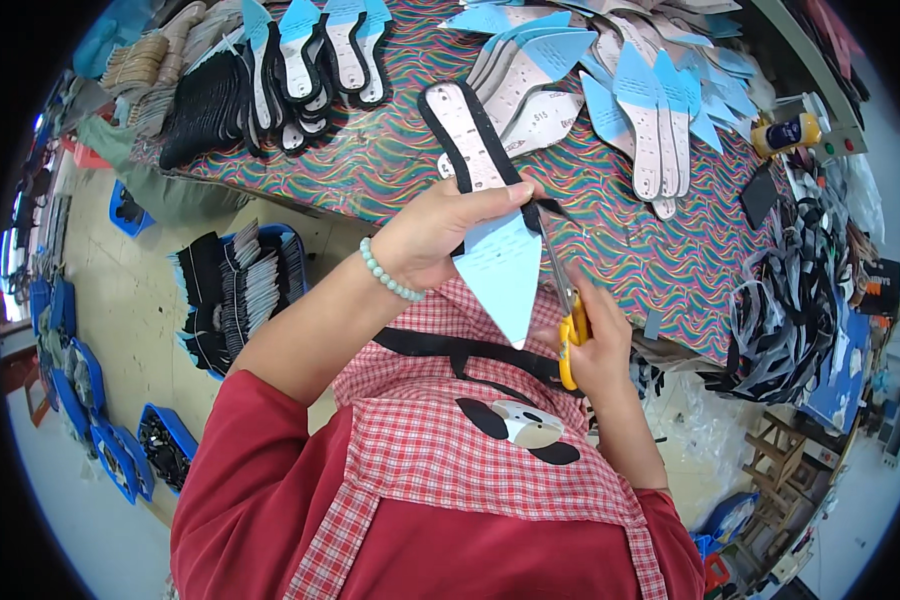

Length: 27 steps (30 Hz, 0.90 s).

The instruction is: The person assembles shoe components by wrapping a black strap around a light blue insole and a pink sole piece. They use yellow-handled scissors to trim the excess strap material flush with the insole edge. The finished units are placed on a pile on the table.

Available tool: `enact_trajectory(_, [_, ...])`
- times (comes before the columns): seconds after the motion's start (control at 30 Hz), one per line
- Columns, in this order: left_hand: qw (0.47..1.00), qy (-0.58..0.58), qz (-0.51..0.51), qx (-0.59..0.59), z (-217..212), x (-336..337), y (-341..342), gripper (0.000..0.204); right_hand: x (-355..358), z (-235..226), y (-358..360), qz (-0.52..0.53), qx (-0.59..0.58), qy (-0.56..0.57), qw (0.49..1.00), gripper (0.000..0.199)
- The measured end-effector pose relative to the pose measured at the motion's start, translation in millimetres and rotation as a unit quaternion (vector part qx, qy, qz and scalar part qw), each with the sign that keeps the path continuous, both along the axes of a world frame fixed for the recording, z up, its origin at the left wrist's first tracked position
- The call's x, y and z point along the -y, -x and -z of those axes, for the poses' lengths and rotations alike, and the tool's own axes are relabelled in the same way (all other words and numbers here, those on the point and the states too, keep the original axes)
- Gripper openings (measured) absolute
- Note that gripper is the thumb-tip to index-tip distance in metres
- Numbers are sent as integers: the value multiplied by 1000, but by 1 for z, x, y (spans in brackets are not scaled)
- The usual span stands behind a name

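Two hands are being used over the near edge of the worktop (390, 150), which is covered in a wavy, many-coloured pattern. An insole (482, 190), pale with black edging and a light blue pointed end, is being gripped by the left hand (440, 232), with the thumb pressed across its middle and the blue end hanging down toward the checked apron (450, 440). Scissors (562, 305) with yellow handles are being held closed-fisted by the right hand (600, 345), just beside and below the left; the blades are being pointed up to the insole's black edge, right beside the left thumb. Whether the blades are touching the edging cannot be told. A bead bracelet (390, 275) is being worn on the left wrist. Further back on the worktop, rows of similar insoles (650, 110) with blue ends are being kept fanned out at the right, and darker stacks (220, 95) at the left. A bottle (790, 133) with a yellow cap is lying near the right edge. Blue bins (160, 445) are standing on the floor at the left.
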<state>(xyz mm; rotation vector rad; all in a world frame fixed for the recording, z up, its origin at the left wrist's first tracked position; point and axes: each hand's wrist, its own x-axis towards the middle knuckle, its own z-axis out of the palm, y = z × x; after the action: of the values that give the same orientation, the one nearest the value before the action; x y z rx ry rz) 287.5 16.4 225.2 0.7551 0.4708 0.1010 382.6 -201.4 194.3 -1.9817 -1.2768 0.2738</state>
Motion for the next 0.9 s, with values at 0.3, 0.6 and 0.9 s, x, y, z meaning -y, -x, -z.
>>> enact_trajectory(0.3, [944, -329, -6, 22, -8, 22, -22, 24, 59, -6, -100, 160, 257, 114, 946, 45])
enact_trajectory(0.6, [920, -390, -35, 35, 21, 50, -21, 16, -11, 7, -24, 18, -335, -66, 940, 23])
enact_trajectory(0.9, [944, -109, -97, 295, -13, 14, -13, 44, -28, 4, -6, 21, -106, 19, 994, 28])
